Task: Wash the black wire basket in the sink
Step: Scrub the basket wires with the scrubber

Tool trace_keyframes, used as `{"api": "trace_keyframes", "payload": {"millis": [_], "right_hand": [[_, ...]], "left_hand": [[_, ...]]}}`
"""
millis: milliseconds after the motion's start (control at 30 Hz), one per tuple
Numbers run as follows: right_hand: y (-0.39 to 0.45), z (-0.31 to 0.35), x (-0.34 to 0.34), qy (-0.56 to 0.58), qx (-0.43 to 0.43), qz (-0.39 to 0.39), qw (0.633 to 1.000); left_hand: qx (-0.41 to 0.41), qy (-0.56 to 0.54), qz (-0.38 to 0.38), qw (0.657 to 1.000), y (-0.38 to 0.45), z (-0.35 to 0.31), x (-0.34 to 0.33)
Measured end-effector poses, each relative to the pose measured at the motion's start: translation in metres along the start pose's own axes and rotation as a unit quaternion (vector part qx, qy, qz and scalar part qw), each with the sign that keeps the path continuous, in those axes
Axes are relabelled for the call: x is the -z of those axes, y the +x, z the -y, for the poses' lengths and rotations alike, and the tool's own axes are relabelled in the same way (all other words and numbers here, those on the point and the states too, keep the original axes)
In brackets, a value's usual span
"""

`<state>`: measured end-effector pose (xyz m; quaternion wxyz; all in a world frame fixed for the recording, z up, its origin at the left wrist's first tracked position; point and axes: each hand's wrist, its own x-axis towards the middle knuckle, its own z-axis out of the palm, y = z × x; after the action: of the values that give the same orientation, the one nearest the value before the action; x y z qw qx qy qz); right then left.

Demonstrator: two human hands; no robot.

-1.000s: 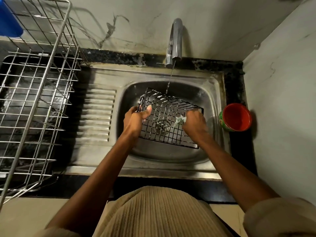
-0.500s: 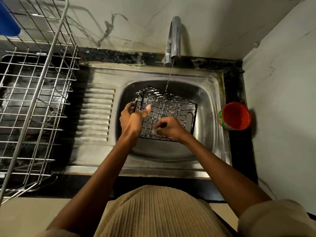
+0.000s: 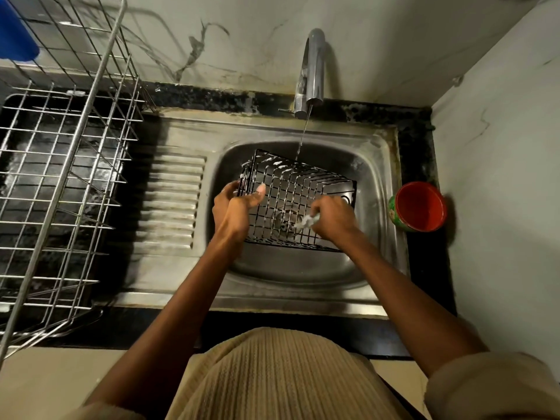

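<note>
Black wire basket (image 3: 298, 189) sits tilted in the sink (image 3: 375, 165) — my left hand (image 3: 233, 212) grips its corner, right hand (image 3: 331, 218) pinches a soapy scrubber (image 3: 306, 221) — better to work each wire under the stream.

the right hand (image 3: 331, 221) has slid from the black wire basket's (image 3: 303, 189) middle back toward its right end, its soapy scrubber (image 3: 306, 221) showing again; the basket has tipped flatter.

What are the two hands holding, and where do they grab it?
The left hand grips the black basket by its left edge. The right hand holds a small scrubber against the basket's wires.
</note>
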<state>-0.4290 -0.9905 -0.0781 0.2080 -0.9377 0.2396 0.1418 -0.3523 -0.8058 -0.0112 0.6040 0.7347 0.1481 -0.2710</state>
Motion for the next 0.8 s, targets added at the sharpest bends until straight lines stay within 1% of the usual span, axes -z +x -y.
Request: {"api": "trace_keyframes", "payload": {"millis": [67,133,200,300,367,467,533,633,700,733,767,800], "right_hand": [[0.004,-0.01,0.001,-0.031,0.0,-0.048,0.998],[0.01,-0.012,0.003,-0.054,0.036,-0.083,0.994],[0.014,-0.013,0.002,-0.094,0.068,-0.087,0.989],[0.014,-0.021,-0.004,-0.147,0.099,-0.058,0.982],[0.011,-0.026,-0.007,-0.141,0.111,-0.023,0.983],[0.004,-0.024,-0.014,-0.136,0.167,0.026,0.976],[-0.004,-0.022,-0.021,-0.127,0.19,0.076,0.971],[-0.015,-0.027,-0.027,-0.085,0.182,0.145,0.969],[-0.018,-0.03,-0.023,-0.072,0.173,0.179,0.966],[-0.018,-0.031,-0.02,-0.083,0.168,0.183,0.965],[-0.019,-0.032,-0.016,-0.11,0.163,0.171,0.965],[-0.018,-0.032,-0.011,-0.145,0.161,0.14,0.966]], "left_hand": [[-0.002,0.005,0.004,1.0,-0.003,-0.003,0.0],[-0.008,0.015,0.015,1.0,-0.006,-0.004,-0.003],[-0.017,0.029,0.017,0.999,-0.006,-0.002,-0.006],[-0.04,0.058,0.008,0.997,-0.007,-0.005,-0.007],[-0.057,0.084,0.004,0.995,-0.009,-0.006,-0.008],[-0.075,0.107,-0.017,0.991,-0.01,-0.005,-0.008],[-0.081,0.111,-0.029,0.99,-0.011,-0.005,-0.008],[-0.076,0.13,-0.051,0.987,-0.011,-0.011,-0.005],[-0.071,0.144,-0.052,0.986,-0.011,-0.014,-0.002],[-0.068,0.153,-0.049,0.985,-0.011,-0.014,-0.001],[-0.062,0.163,-0.047,0.984,-0.011,-0.015,0.0],[-0.057,0.173,-0.046,0.982,-0.011,-0.014,0.001]]}}
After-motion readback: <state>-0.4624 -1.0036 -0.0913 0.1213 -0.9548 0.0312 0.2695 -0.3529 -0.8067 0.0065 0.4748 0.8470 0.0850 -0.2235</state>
